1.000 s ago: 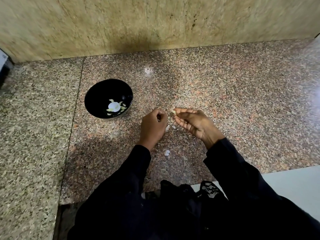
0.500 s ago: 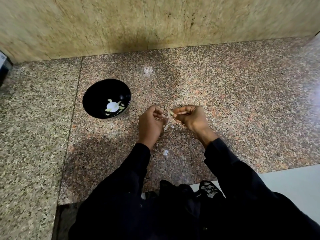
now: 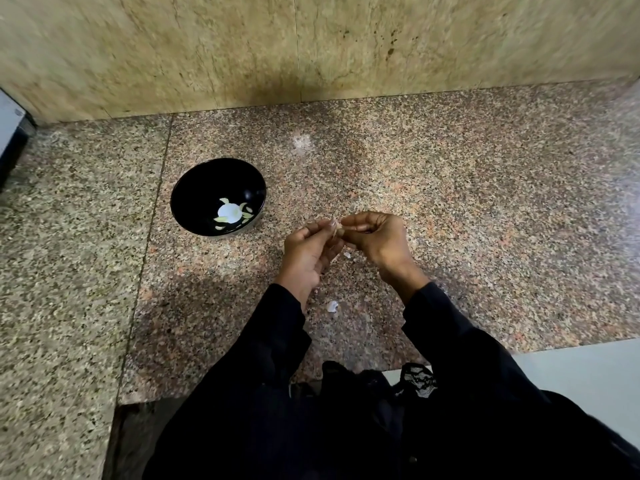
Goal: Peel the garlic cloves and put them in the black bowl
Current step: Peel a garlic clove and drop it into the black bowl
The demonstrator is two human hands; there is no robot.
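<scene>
Garlic clove (image 3: 338, 231) sits between our two hands above the granite table (image 3: 467, 209), mostly hidden by fingertips, so we cannot tell how much skin is left on it. From the head camera, our left hand (image 3: 310, 252) has its fingers curled in and pinches at the clove's near end, while our right hand (image 3: 375, 239) is curled round the other end and grips it. The black bowl (image 3: 194, 199) stands to the left of the hands, near but apart, with pale pieces in its bottom beside a white flower print. Bits of papery skin (image 3: 332, 306) lie on the table between our wrists, and a smaller scrap (image 3: 347, 255) lies under the hands.

To peel well, we judge it best to hold the clove firm with the right hand and let the left thumbnail lift the loose edge, pulling along the length. We keep the clove over the table so that skin falls clear of the bowl.
</scene>
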